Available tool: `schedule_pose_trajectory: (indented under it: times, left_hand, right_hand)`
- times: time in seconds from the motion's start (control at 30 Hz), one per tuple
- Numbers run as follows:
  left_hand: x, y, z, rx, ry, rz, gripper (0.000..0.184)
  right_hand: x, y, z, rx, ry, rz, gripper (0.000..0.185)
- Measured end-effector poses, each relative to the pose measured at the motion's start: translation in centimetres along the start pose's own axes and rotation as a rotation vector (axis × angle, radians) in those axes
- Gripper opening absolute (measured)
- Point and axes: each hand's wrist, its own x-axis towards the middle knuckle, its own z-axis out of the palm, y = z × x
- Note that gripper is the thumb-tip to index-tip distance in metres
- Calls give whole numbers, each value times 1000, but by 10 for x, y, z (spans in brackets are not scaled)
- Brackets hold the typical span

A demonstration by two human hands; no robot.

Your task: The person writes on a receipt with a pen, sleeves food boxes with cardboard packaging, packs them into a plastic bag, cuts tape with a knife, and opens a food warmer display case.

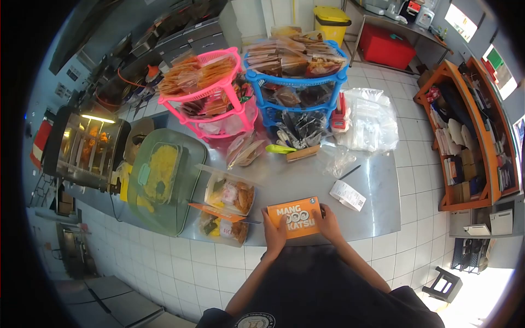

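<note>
Between my two hands is an orange takeaway box (pixel 295 230) with white lettering on its lid, at the front edge of the steel table. My left hand (pixel 275 232) grips its left side, thumb on the lid. On the right side, my right hand (pixel 329 225) is closed around the edge. Left of the box stand two open food boxes; the rear food box (pixel 244 200) holds fried pieces and a small wrapped packet, and the front food box (pixel 234 230) has similar food. A printed receipt (pixel 348 195) and a black pen (pixel 350 172) lie to the right.
Pink rack (pixel 232 90) and blue rack (pixel 298 81) hold many sachets at the table's back. A green tub (pixel 188 188) with shredded yellow food stands left, beside a lit display warmer (pixel 90 145). Clear plastic bags (pixel 369 120) lie back right. An orange shelf (pixel 456 147) stands beyond.
</note>
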Motion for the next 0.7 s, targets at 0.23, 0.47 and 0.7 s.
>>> schedule_pose_trajectory:
  times: [0.23,0.47,0.7]
  left_hand:
    - [16,9,-35,-271,-309,-138,55]
    - [16,70,-65,-356,-375,-380,43]
    - [-10,37,-50,-350,-288,-137,46]
  right_hand:
    - [8,-4,-17,16,-55,-53,53]
    - [10,-46,-62,115,-309,318,61]
    - [-2,-14,-31,-53,-142,97,59]
